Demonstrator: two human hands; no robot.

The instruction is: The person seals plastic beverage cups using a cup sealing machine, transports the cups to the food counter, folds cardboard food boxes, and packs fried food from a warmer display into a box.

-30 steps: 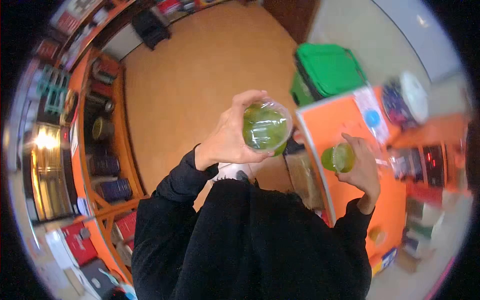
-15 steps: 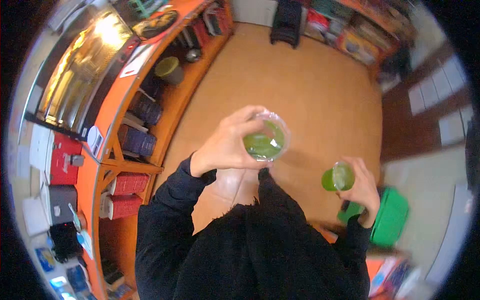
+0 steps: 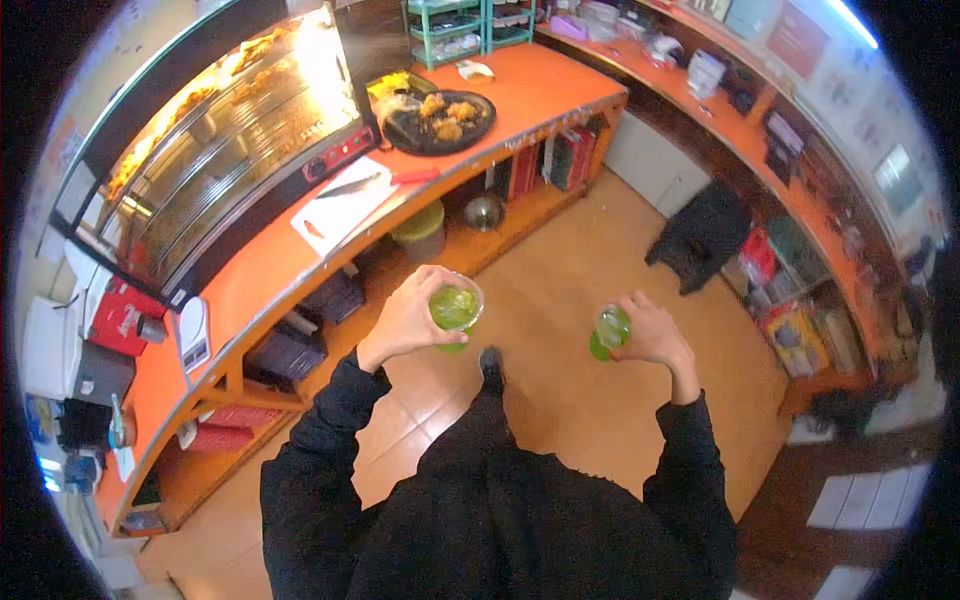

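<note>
My left hand [image 3: 405, 318] is wrapped round a clear plastic cup [image 3: 457, 308] of green drink, its round top facing up toward me. To the right, my right hand [image 3: 650, 335] grips a second clear cup [image 3: 610, 330], also with green liquid inside. Both cups are held in the air over the floor, apart from each other. The fingers on the far side of each cup are partly hidden. My black sleeves cover both arms.
An orange counter [image 3: 270, 265] on the left bears a lit food warmer [image 3: 230, 130], a black tray [image 3: 440, 125] of fried pieces, a white cutting board [image 3: 345, 205] with a knife, and a kitchen scale [image 3: 194, 335]. A black chair-like object [image 3: 700, 235] stands on the tiled floor [image 3: 560, 430].
The view has swung round, bringing more of the counter and the black tray into sight. My left cup is lower and farther left; the right one is also farther left. Both stay held.
</note>
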